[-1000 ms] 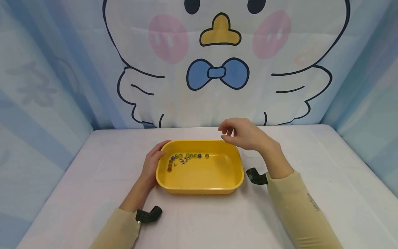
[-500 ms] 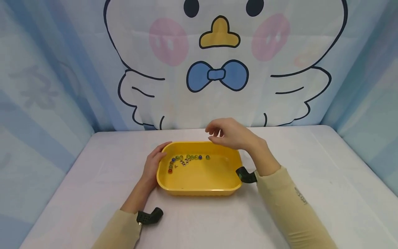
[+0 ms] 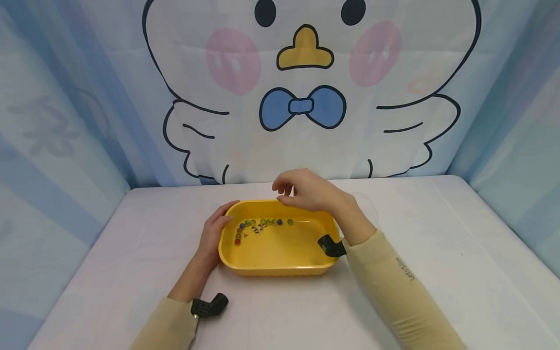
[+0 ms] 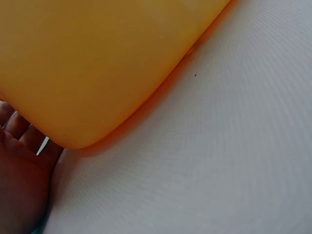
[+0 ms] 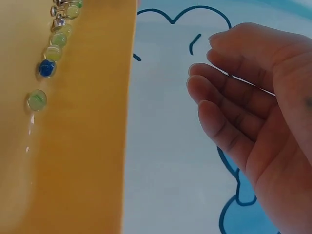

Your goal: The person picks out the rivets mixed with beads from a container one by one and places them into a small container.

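Observation:
The yellow tray (image 3: 280, 248) holds a curved line of glass marbles, with a green one (image 3: 290, 222) apart at the right end and a red one (image 3: 237, 241) at the lower left. Small shiny metallic pieces (image 3: 256, 230) lie below the line. My left hand (image 3: 211, 236) grips the tray's left side, thumb at the rim, fingers along the outer wall; the left wrist view shows only part of this hand (image 4: 24, 170). Over the tray's far rim, my right hand (image 3: 308, 190) hovers with loosely bent fingers; in the right wrist view this hand (image 5: 258, 102) holds nothing.
A white cloth (image 3: 131, 262) covers the table under the tray. Behind the table hangs a curtain (image 3: 306, 146) with a cartoon figure, and blue-white curtains stand at both sides. Each wrist carries a black device.
My right hand has moved left along the tray's far rim, its fingers still loosely bent. My left hand, the tray and the marbles keep their places.

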{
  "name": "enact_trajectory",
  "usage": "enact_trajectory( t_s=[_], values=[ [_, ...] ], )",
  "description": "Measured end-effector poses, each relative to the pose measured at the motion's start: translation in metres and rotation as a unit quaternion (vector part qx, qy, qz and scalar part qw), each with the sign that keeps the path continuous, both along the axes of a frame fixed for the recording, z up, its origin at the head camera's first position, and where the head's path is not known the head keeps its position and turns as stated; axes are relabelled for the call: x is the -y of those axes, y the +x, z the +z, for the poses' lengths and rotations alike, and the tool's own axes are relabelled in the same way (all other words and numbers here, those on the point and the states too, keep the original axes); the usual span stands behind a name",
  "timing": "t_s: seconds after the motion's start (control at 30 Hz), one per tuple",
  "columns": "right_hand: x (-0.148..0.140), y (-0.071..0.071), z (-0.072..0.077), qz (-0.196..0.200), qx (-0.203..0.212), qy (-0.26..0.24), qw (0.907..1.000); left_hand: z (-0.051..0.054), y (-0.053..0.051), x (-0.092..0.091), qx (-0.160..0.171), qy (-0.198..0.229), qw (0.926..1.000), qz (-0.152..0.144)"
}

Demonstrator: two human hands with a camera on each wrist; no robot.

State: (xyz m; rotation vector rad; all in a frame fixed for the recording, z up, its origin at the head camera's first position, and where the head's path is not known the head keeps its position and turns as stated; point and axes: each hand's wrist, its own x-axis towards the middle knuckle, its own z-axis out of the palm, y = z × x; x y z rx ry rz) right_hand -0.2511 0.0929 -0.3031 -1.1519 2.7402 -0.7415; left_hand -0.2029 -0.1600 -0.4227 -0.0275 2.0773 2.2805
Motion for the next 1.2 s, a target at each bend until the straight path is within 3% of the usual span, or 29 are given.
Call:
enact_trajectory(
  t_s=[0.33,0.83,1.2],
  values=[
    [0.018,-0.003,-0.008,0.033,0.01,0.038,0.9987,-0.002,-0.001,0.0,-0.004,0.012,0.9999,0.001],
    [0.032,-0.006,-0.025,0.04,0.068,0.085,0.9933,-0.001,0.001,0.0,-0.005,-0.002,1.0,0.004],
    [0.038,-0.007,-0.038,0.071,0.069,0.131,0.9865,-0.001,0.0,0.0,-0.01,0.002,0.9999,0.001]
  ],
)
